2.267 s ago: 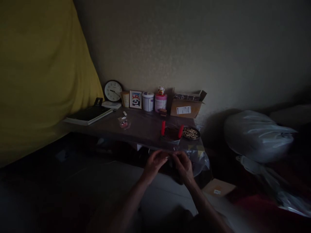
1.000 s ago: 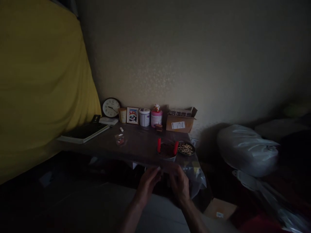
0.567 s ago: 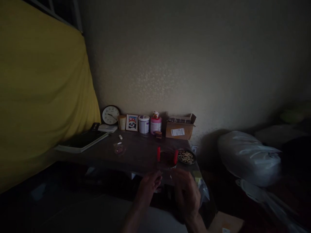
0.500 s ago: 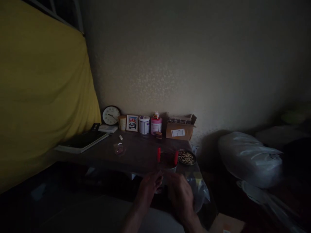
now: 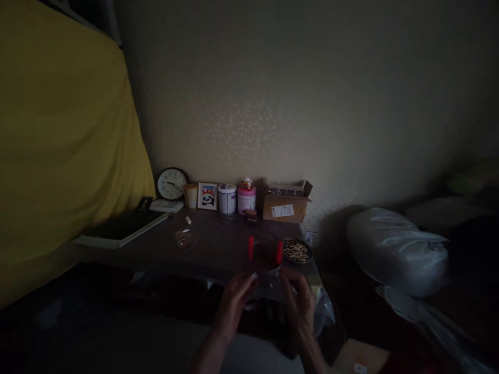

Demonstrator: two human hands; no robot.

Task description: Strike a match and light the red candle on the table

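The room is very dim. My left hand (image 5: 235,301) and my right hand (image 5: 299,304) are raised side by side just below the front edge of a dark low table (image 5: 202,249). The fingers of both hands are curled; what, if anything, is between them is too dark to make out. Right above my hands, on the table's front right part, stands a small pot with red handles (image 5: 265,257). Beside it on the right is a round dish of pale sticks (image 5: 297,251).
Along the wall stand a clock (image 5: 171,184), a small framed picture (image 5: 207,196), a white tin (image 5: 227,198), a pink tin (image 5: 247,199) and an open cardboard box (image 5: 286,203). A book (image 5: 120,228) lies at the left by a yellow cloth (image 5: 58,145). A grey bag (image 5: 393,249) sits at the right.
The view tilted up, so the table and my hands now sit lower in the picture. My hands stayed close together below the table's edge, with my right hand shifting about slightly.
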